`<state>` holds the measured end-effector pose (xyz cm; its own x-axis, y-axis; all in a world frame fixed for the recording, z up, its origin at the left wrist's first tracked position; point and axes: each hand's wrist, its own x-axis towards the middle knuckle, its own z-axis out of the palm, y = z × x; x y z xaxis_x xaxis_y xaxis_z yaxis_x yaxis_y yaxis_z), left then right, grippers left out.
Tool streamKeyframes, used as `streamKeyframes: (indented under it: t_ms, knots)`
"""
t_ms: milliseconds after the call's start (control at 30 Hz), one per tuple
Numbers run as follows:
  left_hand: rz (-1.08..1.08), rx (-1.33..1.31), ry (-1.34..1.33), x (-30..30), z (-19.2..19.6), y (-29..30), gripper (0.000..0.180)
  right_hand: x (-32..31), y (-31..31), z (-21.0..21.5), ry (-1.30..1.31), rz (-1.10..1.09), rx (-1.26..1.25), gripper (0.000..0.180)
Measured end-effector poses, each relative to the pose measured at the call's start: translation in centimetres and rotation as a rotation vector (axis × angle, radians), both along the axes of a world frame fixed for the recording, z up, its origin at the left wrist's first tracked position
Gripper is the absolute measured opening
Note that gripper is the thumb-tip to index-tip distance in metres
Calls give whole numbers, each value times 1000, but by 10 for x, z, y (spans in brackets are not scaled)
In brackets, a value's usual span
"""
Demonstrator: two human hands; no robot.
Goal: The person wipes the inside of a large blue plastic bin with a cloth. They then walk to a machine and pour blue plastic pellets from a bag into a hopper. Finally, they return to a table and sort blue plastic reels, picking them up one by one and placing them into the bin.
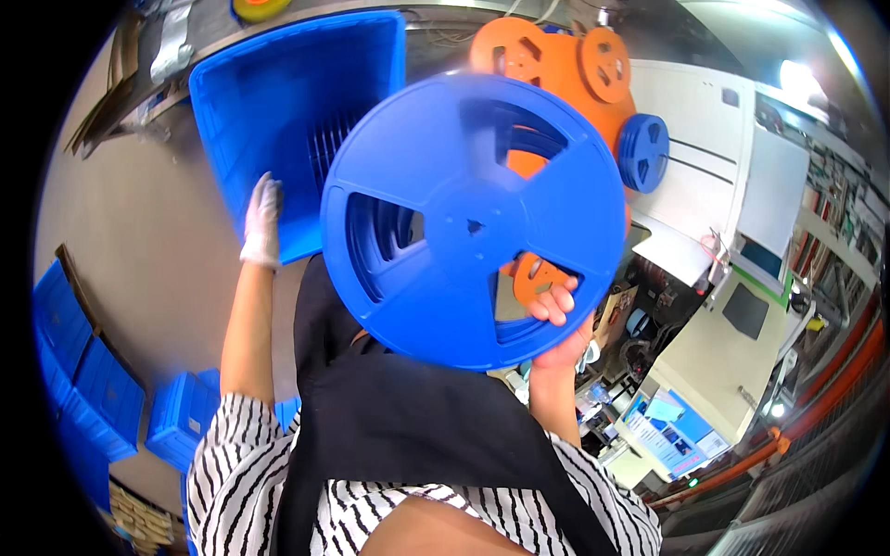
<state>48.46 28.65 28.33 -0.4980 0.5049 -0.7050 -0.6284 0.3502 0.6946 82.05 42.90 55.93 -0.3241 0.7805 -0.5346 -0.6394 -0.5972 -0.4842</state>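
Observation:
A large blue plastic reel with wide cutouts fills the middle of the head view, held up in front of my chest. More blue rims show through its cutouts, so several reels seem stacked together. My right hand grips it at the lower right, fingers hooked through a cutout. To the left, my gloved left hand has its fingers stretched out and holds nothing. It is beside the near left wall of a deep blue bin; whether it touches cannot be seen. Thin reel edges stand in rows inside the bin, partly hidden by the held reel.
Beyond the held reel are large orange reels, a small orange reel and small blue reels. Blue crates stand on the floor at left. A pale desk and a lit screen are at right.

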Motion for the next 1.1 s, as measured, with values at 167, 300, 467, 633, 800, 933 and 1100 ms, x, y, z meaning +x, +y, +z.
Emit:
streamKeyframes:
  t_ms: [167, 300, 467, 633, 800, 933, 1100]
  knots:
    - [-130, 2, 657, 42, 137, 23, 47, -12, -3, 10, -101, 13, 114, 41]
    - [-498, 232, 737, 112, 208, 60, 68, -35, -20, 23, -353, 165, 265, 54]
    - [-236, 402, -125, 135, 239, 67, 86, -49, -34, 59, -396, 202, 327, 55]
    - [-96, 826, -607, 86, 257, 22, 64, 12, -31, 67, -500, 199, 305, 50]
    - [56, 1080, -936, 92, 236, 5, 70, 35, -33, 64, -532, 92, 312, 46]
    - [11, 783, -537, 103, 238, -6, 67, 40, -29, 70, -411, 78, 315, 48]
    - [171, 1219, -1104, 102, 249, -20, 58, 47, -25, 80, -367, 64, 407, 48]
